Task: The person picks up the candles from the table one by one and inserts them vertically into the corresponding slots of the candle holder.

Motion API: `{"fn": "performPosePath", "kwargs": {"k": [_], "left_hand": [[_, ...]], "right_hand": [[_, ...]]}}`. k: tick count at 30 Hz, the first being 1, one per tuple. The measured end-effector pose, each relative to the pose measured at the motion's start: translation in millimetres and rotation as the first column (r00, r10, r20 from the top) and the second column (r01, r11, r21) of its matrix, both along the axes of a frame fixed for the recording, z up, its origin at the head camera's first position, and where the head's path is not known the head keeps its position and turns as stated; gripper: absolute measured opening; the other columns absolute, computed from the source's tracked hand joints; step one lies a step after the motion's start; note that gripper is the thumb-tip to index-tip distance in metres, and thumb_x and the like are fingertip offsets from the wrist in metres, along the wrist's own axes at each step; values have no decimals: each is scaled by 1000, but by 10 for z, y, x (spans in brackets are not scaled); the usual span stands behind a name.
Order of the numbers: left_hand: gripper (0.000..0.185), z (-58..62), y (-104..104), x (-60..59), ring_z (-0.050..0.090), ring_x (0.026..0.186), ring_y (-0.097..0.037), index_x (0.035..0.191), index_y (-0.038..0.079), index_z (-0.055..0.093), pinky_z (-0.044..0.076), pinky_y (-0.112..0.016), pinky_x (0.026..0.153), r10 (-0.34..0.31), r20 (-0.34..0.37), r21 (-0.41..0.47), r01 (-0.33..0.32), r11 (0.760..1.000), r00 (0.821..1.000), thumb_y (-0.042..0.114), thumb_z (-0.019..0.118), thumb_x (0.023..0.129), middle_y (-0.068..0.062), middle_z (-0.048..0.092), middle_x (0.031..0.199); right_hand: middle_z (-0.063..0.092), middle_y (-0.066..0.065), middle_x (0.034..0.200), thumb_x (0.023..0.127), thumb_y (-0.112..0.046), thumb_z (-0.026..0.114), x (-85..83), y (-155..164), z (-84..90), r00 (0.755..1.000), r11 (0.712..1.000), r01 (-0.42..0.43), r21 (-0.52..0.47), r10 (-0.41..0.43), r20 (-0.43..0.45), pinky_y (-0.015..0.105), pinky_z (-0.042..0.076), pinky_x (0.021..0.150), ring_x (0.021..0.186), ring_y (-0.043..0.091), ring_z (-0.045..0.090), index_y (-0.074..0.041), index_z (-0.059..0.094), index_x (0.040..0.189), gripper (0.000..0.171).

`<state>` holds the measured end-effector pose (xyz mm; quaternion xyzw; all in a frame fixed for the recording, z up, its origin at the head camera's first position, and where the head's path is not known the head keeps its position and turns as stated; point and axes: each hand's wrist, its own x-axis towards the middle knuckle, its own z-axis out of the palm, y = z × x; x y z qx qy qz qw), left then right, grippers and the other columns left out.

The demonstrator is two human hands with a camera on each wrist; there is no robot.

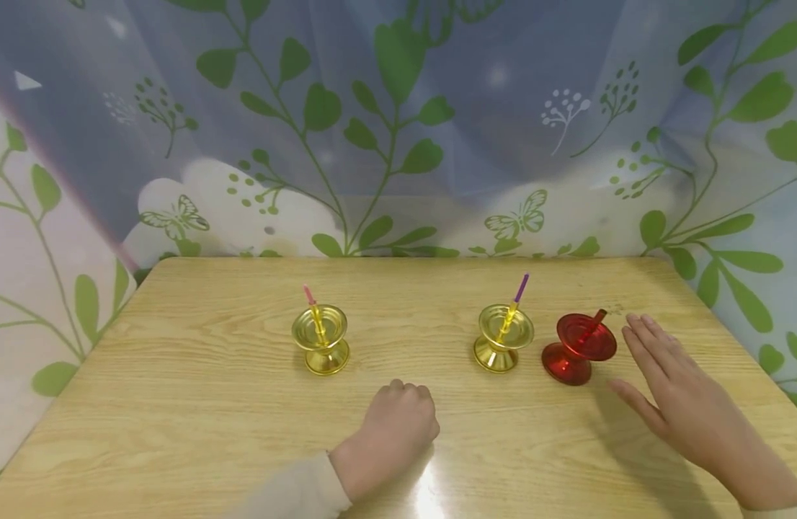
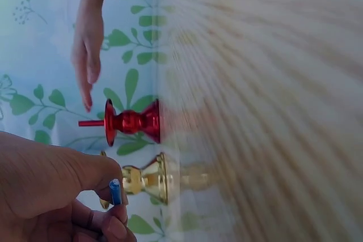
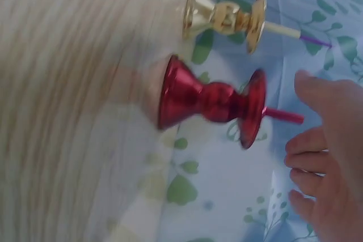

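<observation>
My left hand [image 1: 388, 436] is over the front middle of the table, knuckles up. In the left wrist view, its thumb and fingers pinch a small blue candle [image 2: 115, 191]; only one end shows, the rest hidden by fingers. On the right, my right hand [image 1: 690, 407] is held flat beside a red candle holder [image 1: 567, 365], fingers extended and apart from it. That holder has a bare red tube [image 3: 285, 115] standing in its dish. Left of it stands a gold candle holder [image 1: 496, 357] with a purple candle [image 1: 522, 287].
Farther left stands another gold candle holder [image 1: 327, 359] bearing a pink candle [image 1: 309, 294]. All three holders are upright on the wooden table [image 1: 178, 404]. A leaf-patterned curtain [image 1: 476, 130] hangs along the back and sides.
</observation>
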<state>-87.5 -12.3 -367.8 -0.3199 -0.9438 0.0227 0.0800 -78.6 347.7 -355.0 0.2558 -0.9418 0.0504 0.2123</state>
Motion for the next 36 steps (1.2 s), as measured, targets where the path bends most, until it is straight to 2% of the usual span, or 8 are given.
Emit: {"fn": "performPosePath", "kwargs": {"k": [2,5,9,12,19,25,31,36], "left_hand": [[32,3,35,7,37,52,-10,56,12,45,39,-18,47,-6,-2,1,6,1000,1000,13,65,82,3,38,55],[32,6,76,15,37,51,-9,56,12,45,39,-18,47,-14,-15,11,14,1000,1000,14,64,82,3,39,54],[32,28,121,23,36,51,-9,55,13,44,38,-18,47,-54,-66,-17,53,998,996,13,64,80,3,39,54],[32,59,151,31,33,51,-9,54,15,41,34,-17,45,-103,-112,-62,96,993,988,10,63,77,4,36,54],[35,145,240,60,26,52,-7,54,17,37,24,-15,44,-180,-120,-104,168,980,976,9,62,77,6,33,56],[38,216,304,69,27,52,-8,51,18,38,25,-17,46,-271,-155,-236,230,944,950,4,61,78,6,35,58],[41,219,330,72,26,52,-7,52,19,38,25,-17,45,-295,-197,-268,238,934,935,9,63,82,7,34,58],[39,221,354,54,26,51,-7,50,20,41,25,-17,44,-320,-233,-277,252,927,918,4,62,80,7,34,58]], "right_hand": [[21,26,154,99,-35,53,-26,56,-24,998,999,26,28,-27,55,36,1,118,148,26,3,12,27,146,71],[10,21,159,101,-29,50,-88,132,-63,996,998,18,57,-23,92,34,-3,118,148,24,-2,11,21,148,68],[0,13,161,103,-24,45,-183,215,-96,993,997,-4,83,-6,120,31,-7,117,147,20,-7,12,17,148,64],[3,18,160,103,-23,46,-258,243,-105,991,996,1,85,-13,136,31,-7,117,147,18,-8,12,17,148,63],[11,25,157,104,-23,43,-376,228,-113,984,998,10,62,-21,179,29,-8,117,147,20,-6,12,18,148,62],[11,28,156,105,-24,41,-410,208,-106,980,997,-8,75,-7,199,29,-10,116,147,22,-7,13,16,148,62],[8,27,157,105,-25,40,-428,222,-96,982,994,-24,106,4,187,29,-11,116,145,15,-13,16,19,146,61],[7,27,157,105,-26,41,-447,204,-86,977,995,-24,101,1,215,30,-10,116,146,21,-10,16,21,145,62]]}}
